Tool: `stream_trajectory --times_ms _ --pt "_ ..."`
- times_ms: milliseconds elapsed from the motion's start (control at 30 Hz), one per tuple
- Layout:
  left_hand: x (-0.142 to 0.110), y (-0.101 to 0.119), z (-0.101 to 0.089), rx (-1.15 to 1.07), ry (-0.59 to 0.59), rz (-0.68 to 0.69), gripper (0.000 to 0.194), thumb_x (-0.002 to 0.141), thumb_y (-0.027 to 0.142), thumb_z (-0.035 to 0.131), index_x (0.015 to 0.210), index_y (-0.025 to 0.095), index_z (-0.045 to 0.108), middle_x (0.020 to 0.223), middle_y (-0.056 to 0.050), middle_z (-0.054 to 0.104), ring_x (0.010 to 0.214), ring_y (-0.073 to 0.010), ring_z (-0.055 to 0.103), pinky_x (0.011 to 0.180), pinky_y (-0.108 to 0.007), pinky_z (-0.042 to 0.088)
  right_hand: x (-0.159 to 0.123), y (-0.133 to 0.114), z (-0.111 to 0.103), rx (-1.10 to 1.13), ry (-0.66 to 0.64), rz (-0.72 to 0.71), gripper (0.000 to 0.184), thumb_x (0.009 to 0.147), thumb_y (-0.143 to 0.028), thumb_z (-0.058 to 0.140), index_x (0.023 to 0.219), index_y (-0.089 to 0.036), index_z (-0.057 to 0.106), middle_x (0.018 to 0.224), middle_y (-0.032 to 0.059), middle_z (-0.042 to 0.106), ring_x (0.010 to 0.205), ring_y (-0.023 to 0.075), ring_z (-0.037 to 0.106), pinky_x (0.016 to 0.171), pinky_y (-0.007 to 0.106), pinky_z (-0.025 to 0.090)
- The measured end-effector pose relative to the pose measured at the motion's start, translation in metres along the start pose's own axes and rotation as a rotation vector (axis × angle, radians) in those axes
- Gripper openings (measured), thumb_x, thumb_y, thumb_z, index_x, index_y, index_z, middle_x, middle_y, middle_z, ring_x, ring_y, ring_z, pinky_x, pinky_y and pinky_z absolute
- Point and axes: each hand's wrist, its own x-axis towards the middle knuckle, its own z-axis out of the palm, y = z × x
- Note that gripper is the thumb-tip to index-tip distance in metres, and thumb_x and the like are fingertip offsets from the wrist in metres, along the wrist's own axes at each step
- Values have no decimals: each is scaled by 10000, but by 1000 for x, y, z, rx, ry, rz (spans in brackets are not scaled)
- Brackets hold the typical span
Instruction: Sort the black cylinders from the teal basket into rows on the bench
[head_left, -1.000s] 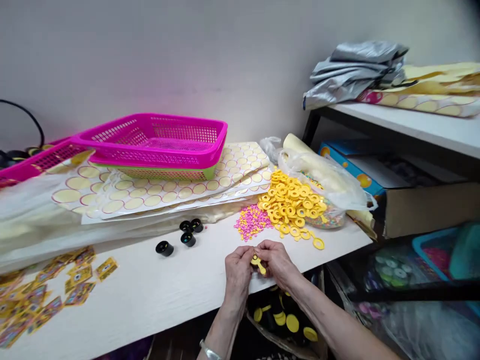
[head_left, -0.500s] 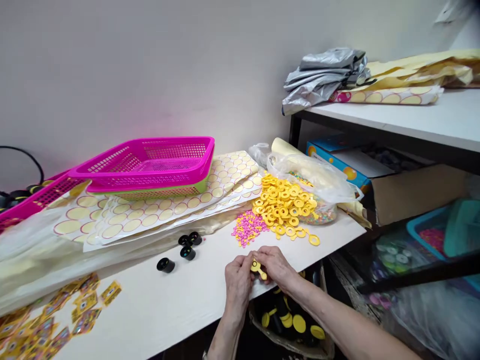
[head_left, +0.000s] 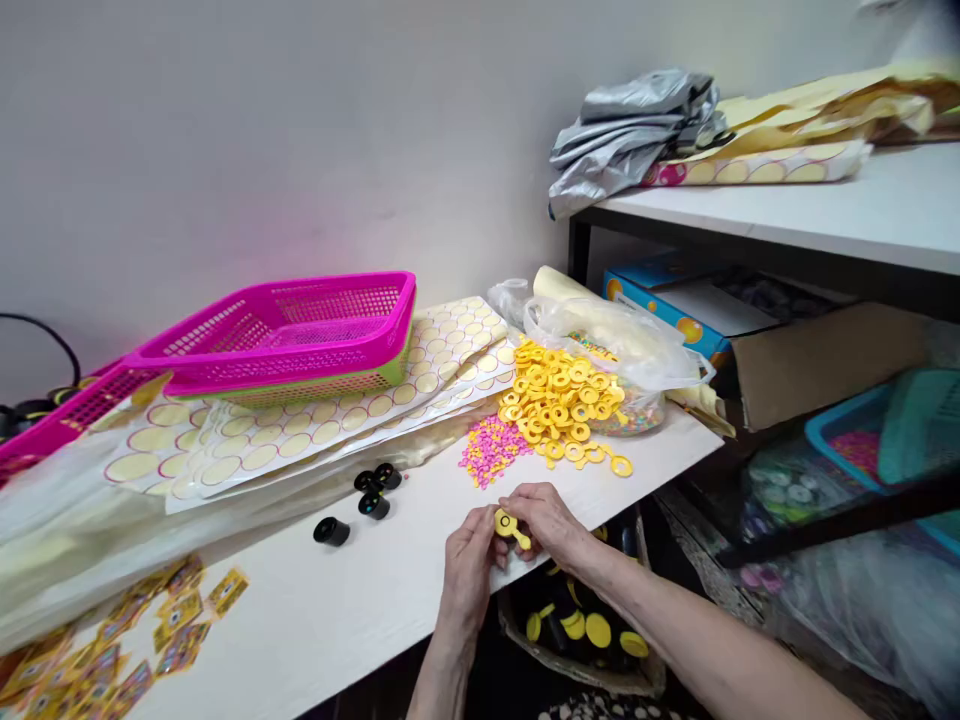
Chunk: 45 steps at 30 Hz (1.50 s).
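Near the table's front edge, my left hand [head_left: 469,560] and my right hand [head_left: 546,522] meet around a small yellow ring-shaped piece with a short handle [head_left: 507,524]. Fingers of both hands pinch it, with the handle slanting down to the right; what lies beneath it is hidden by the fingers. Just beyond my hands are a scatter of tiny pink and yellow beads [head_left: 491,450] and a heap of yellow ring pieces [head_left: 562,395]. To the left, several short black cylinders [head_left: 331,531] rest on the white table [head_left: 300,620].
Sheets of round stickers [head_left: 300,440] lie under a stack of pink baskets [head_left: 277,350]. Small gold packets [head_left: 180,610] are spread at the left front. Below the table edge sits a box of black and yellow parts [head_left: 585,630]. A plastic bag [head_left: 637,355] and shelf [head_left: 787,215] are right.
The view has shifted slightly. The yellow piece now faces up more openly between my fingers, its ring more visible; both hands still hold it.
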Motion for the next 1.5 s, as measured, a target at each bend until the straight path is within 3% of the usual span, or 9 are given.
stream_trajectory --times_ms 100,400,600,800,1000,1167,1300,1400,1500 --pt "-4 5 -7 57 -154 45 455 614 218 735 1055 144 646 640 18 547 577 -98 474 569 -214 393 -1 -1 0 5 5 -15 257 720 -392 609 655 -149 553 435 -34 528 300 85 440 283 191 329" --pt "-32 21 28 431 -216 402 218 611 267 779 784 161 700 741 -13 553 656 -124 475 580 -230 370 -54 -2 -41 126 -96 -62 532 780 -662 466 773 -142 579 508 -8 545 393 82 479 359 183 367" --pt "-47 21 48 552 -231 549 169 664 265 738 789 169 677 758 -13 557 652 -124 481 569 -226 372 -93 7 -68 264 -131 -171 475 842 -595 453 946 -155 599 896 66 589 771 146 582 617 263 481" --pt "-3 -6 35 679 223 592 197 648 320 714 747 159 656 675 8 522 557 -117 444 527 -240 369 -77 -8 -60 -489 230 -585 229 773 -258 625 982 -178 573 1018 66 536 942 202 505 809 335 423" --pt "13 -21 33 711 312 666 126 625 167 613 745 157 648 644 24 510 519 -101 440 518 -227 379 -43 -28 -44 -1006 87 -758 142 789 -179 590 931 -187 603 1021 62 563 944 208 452 824 332 385" --pt "5 -21 26 575 251 567 210 614 136 572 798 162 671 695 13 538 525 -91 452 532 -228 393 -29 -26 -36 -1039 0 -719 73 827 -205 554 774 -185 601 860 48 584 865 204 435 789 345 353" --pt "3 -10 18 192 164 236 283 678 253 576 920 133 662 564 28 511 460 -91 417 447 -216 335 -26 -21 -35 -955 -49 -686 56 812 -185 564 810 -190 619 879 50 594 889 205 433 820 357 336" --pt "7 -1 20 123 137 92 323 727 401 590 809 100 672 448 45 443 389 -73 336 395 -208 245 -21 -19 -34 -827 -57 -634 64 778 -157 586 802 -190 636 861 40 600 895 195 456 836 349 343" --pt "12 3 24 170 112 100 343 698 439 641 704 98 679 415 50 419 380 -62 312 398 -209 225 -14 -16 -32 -651 -33 -541 75 724 -160 626 793 -177 647 831 29 614 860 177 509 814 324 384"
